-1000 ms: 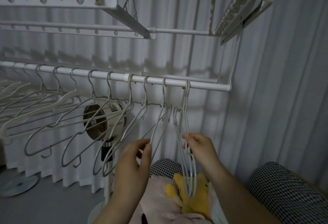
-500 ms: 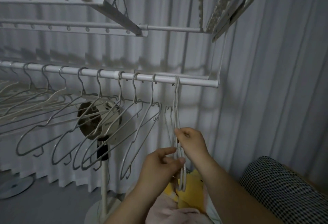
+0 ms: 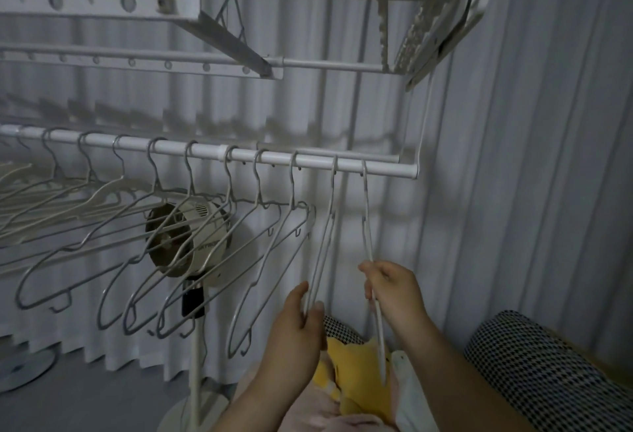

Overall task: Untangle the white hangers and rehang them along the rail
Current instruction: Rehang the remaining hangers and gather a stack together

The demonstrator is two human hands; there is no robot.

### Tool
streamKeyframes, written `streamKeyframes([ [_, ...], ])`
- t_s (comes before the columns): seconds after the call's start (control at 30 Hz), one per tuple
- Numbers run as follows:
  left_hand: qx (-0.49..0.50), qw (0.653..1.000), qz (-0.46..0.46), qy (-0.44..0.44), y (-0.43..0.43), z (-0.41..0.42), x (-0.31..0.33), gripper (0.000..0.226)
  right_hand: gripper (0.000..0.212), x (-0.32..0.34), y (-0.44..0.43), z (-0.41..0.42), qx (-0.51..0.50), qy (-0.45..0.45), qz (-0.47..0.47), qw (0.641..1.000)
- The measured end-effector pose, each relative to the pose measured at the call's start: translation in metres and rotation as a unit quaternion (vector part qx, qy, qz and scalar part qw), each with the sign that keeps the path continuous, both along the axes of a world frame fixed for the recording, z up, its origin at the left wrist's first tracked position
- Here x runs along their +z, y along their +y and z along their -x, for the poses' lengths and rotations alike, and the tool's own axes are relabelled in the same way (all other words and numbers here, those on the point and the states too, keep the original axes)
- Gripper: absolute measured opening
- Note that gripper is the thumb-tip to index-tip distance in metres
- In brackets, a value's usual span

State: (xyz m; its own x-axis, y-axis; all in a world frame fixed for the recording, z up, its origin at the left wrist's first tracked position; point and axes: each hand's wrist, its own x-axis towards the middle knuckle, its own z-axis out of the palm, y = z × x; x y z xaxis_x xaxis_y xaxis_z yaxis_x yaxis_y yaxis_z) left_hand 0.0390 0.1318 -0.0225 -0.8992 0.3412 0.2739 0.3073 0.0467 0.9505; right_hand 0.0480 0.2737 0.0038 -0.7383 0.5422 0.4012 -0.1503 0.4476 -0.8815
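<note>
Where the white tubular rail [image 3: 205,152] ends on the right, the left grip [image 3: 296,327] pinches one thin white wire hanger [image 3: 323,253], the right grip [image 3: 394,291] clamps its neighbour [image 3: 367,229], both hooked on.

Your thin white hangers [image 3: 292,188] hang spaced along the rail [image 3: 387,167], bodies angled left. Near its right end, the second-last hanger [image 3: 327,243] and end hanger [image 3: 367,226] hang edge-on and apart, pinched in your left hand [image 3: 298,325] and right hand [image 3: 394,291].
</note>
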Motion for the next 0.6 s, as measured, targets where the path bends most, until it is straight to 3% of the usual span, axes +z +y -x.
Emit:
streamKeyframes([
  [0.43, -0.015, 1.0, -0.007, 0.002, 0.004, -0.002, -0.006, 0.045, 0.038, -0.006, 0.012, -0.008, -0.014, 0.01, 0.026, 1.0],
  [0.6, 0.001, 1.0, 0.0, -0.001, 0.005, 0.0, -0.007, 0.047, 0.029, -0.005, 0.01, -0.007, 0.001, 0.005, 0.024, 1.0],
])
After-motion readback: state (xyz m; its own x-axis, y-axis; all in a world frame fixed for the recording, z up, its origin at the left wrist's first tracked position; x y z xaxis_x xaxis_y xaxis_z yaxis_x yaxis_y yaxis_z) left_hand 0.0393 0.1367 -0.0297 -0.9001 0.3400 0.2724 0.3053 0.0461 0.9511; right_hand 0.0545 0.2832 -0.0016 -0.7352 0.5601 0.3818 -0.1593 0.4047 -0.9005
